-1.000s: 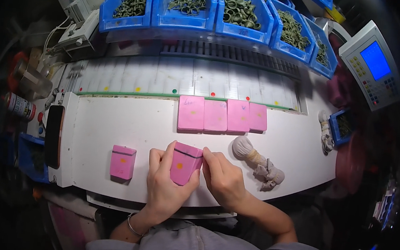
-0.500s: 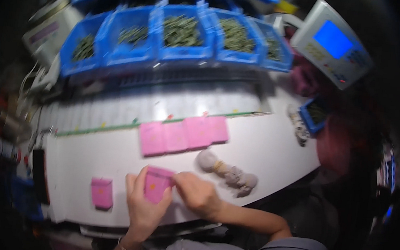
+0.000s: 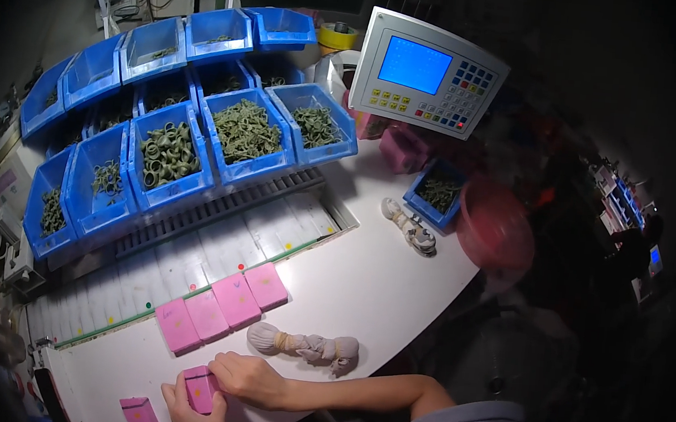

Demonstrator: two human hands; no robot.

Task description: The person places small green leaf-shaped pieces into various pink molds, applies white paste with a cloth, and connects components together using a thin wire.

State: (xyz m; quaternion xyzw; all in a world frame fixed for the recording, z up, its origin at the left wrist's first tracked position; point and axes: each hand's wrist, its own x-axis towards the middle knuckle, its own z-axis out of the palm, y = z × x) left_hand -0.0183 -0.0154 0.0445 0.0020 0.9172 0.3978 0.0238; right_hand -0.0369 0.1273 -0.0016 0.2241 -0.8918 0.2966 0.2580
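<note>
Hands together at the counter's near edge, toward its left corner: left hand (image 3: pixel 193 411) cupped under and around a small pink box (image 3: pixel 200 386), grip closed on its lower end; right hand (image 3: pixel 249 380) touching the box's right side, fingers curled against it, arm reaching in along the near edge from the right. Box upright-tilted, long axis running away from the body toward the row of four pink boxes (image 3: pixel 223 307) lined side by side just beyond, along the green strip (image 3: pixel 185 300). Second loose pink box (image 3: pixel 141 416) just left of the left hand, at the counter's near-left corner. Knotted beige cloth bundle (image 3: pixel 306 345) just beyond the right forearm, long axis left to right; a similar bundle (image 3: pixel 409 227) well apart near the far right edge. Blue bins (image 3: pixel 199 139) of dark green parts banked in tiers along the far left; grey control panel (image 3: pixel 430 73) with blue screen and coloured keys above the far right; small blue bin (image 3: pixel 437 194) and round pink tub (image 3: pixel 497 233) at the right edge.
</note>
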